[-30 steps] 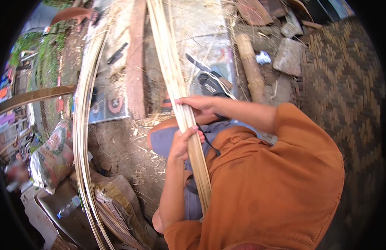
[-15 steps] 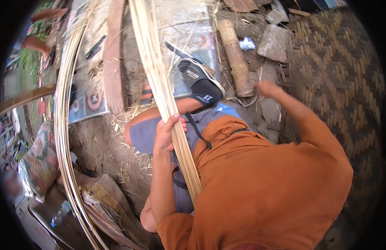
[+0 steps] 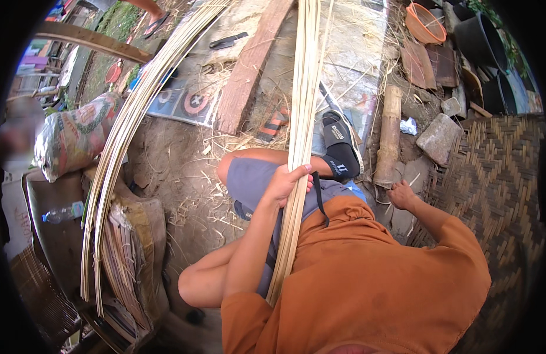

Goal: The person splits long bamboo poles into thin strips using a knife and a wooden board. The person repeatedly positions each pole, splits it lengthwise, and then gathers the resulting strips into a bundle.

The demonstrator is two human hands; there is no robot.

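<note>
My left hand point(image 3: 286, 184) is wrapped round a long bundle of pale bamboo strips point(image 3: 304, 88). The bundle slants across my lap, its near end by my left upper arm and its far end past the top of the view. Off to the right, my right hand point(image 3: 401, 195) is low by the ground, fingers bent together on a thin pale strip point(image 3: 413, 180). Just beyond that hand lies a thick bamboo pole point(image 3: 390, 133). Part of the strip is hidden by the fingers.
A second curved strip bundle point(image 3: 117, 141) lies at the left, near a stuffed sack point(image 3: 78, 133). Ahead are a wooden plank point(image 3: 251, 74) and a dark knife point(image 3: 228, 41). On the right are a stone block point(image 3: 439, 138), a woven mat point(image 3: 497, 177) and an orange basket point(image 3: 425, 23).
The view has swung left, so everything sits farther right. The left hand keeps its hold on the bundle. The right hand has lost its motion blur and stays near the pole's lower end.
</note>
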